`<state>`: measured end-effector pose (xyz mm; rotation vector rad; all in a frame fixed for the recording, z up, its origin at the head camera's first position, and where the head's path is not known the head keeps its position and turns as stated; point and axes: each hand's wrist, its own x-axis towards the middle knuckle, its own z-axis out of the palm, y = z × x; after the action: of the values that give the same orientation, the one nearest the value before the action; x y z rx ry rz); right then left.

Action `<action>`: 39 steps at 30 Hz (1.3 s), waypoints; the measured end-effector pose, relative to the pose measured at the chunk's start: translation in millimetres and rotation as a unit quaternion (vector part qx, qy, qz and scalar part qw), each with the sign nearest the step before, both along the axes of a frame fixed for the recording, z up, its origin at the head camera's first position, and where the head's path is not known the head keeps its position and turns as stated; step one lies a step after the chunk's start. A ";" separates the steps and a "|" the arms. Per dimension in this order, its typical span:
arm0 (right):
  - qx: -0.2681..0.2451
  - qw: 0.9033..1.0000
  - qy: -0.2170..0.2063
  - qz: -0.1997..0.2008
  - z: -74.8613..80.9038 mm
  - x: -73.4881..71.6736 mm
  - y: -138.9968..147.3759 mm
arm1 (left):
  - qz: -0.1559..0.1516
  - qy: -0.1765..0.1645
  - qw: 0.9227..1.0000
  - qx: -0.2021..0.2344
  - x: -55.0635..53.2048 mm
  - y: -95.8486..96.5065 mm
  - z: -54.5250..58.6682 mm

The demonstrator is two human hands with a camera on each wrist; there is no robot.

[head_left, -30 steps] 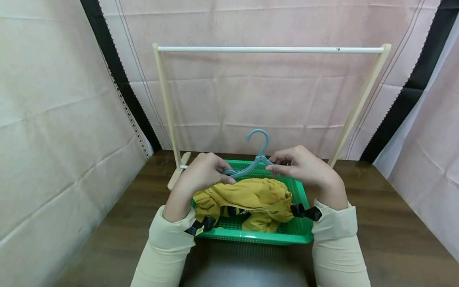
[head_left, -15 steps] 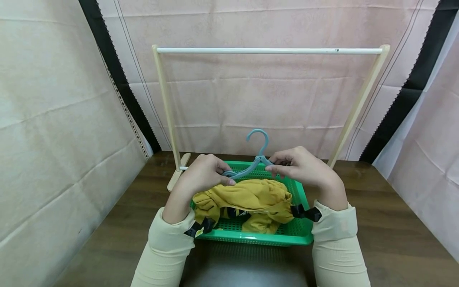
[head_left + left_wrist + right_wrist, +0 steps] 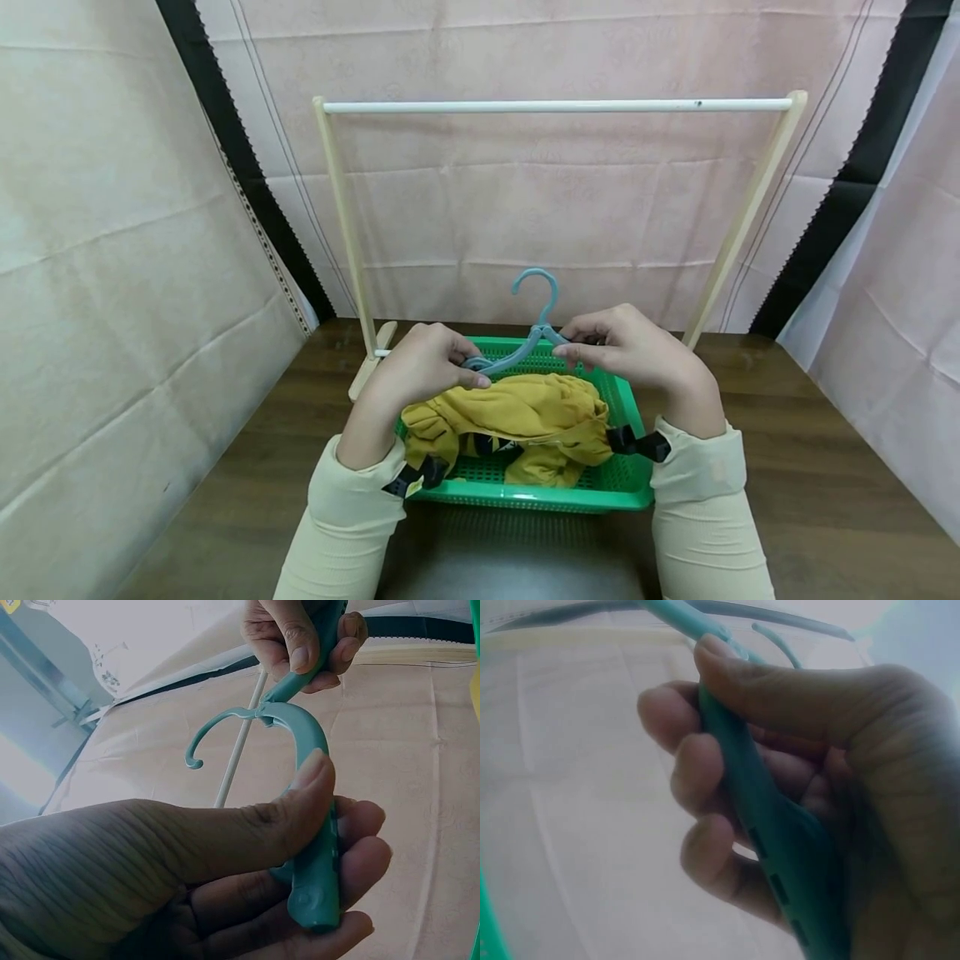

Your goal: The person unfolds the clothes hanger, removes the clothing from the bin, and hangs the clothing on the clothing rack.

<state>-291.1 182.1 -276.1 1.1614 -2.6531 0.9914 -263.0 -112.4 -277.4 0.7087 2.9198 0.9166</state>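
A blue-green plastic clothes hanger is held up above the basket, its hook pointing upward in the head view. My left hand grips one arm of it; in the left wrist view the thumb lies across that arm and the fingers curl behind. On the other arm, close to the hook, my right hand has a grip with thumb and fingers, as the right wrist view shows. Below both hands a crumpled mustard-yellow garment with a dark printed patch lies in the green plastic basket.
Behind the basket stands a rack with a white crossbar and cream side posts. Its left foot rests on the brown wooden table. Pale fabric walls enclose the back and both sides.
Both hands and the hanger keep nearly the same pose. The whole head view has shifted slightly, with the rack sitting a little further left in it.
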 end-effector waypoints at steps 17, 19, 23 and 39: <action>0.012 1.000 -0.001 -0.018 1.6 1.0 0.8 | 0.010 0.091 0.996 -0.002 -1.0 -2.5 -2.5; 0.011 1.000 0.001 -0.017 1.4 0.9 1.4 | 0.012 0.096 0.995 0.001 -1.5 -2.6 -2.9; 0.012 1.000 0.007 -0.019 1.4 1.6 2.1 | 0.021 0.102 0.995 0.011 -2.2 -2.9 -3.7; -0.002 1.000 0.004 -0.017 1.4 1.8 4.3 | 0.063 0.125 0.989 0.038 -4.5 -3.3 -2.3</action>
<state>-289.3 186.4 -274.7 1.1121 -2.6536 0.9831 -267.5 -115.7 -279.7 0.6965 3.1959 1.0259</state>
